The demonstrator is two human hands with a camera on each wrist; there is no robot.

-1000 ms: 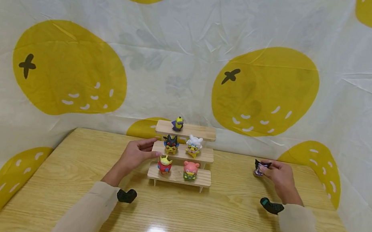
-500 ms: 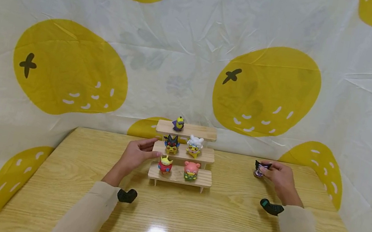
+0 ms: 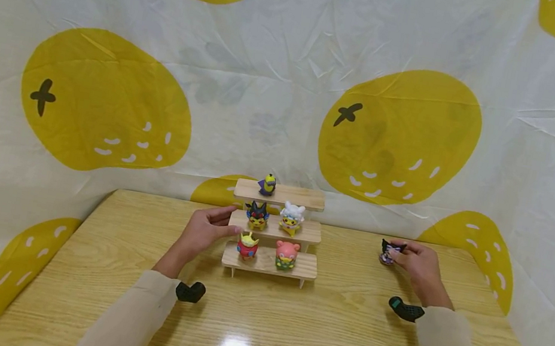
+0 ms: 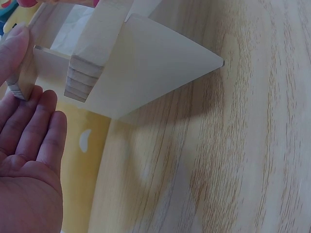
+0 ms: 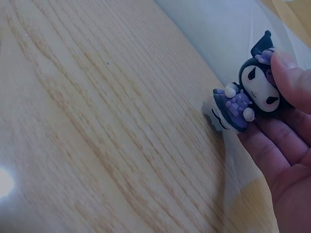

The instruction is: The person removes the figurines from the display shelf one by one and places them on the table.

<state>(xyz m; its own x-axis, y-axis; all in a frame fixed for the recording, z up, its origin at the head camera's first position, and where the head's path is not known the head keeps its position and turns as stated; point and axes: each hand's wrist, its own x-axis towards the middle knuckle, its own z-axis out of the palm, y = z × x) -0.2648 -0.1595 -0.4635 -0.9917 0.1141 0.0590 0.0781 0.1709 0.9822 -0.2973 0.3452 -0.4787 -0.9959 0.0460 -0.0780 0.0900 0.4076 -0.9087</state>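
A three-tier wooden display stand (image 3: 301,197) bears several small figurines. My left hand (image 3: 199,234) holds its left end; in the left wrist view the thumb (image 4: 14,51) and fingers lie on either side of a board's end. Over at the right, my right hand (image 3: 420,269) pinches a black-and-purple figurine (image 5: 238,102) with a white face and dark pointed ears. It is upright just at or above the tabletop; contact is unclear. On the lowest tier are a red figurine (image 3: 247,248) and a pink one (image 3: 286,256).
On the middle tier are a black-eared figurine (image 3: 257,217) and a white-hooded one (image 3: 292,218). A dark-caped yellow figurine (image 3: 268,185) is on the top tier's left part. Behind the wooden table (image 3: 338,340) hangs a patterned cloth (image 3: 276,46).
The head view has shifted very slightly. Both hands, the stand and the figurines keep their places.
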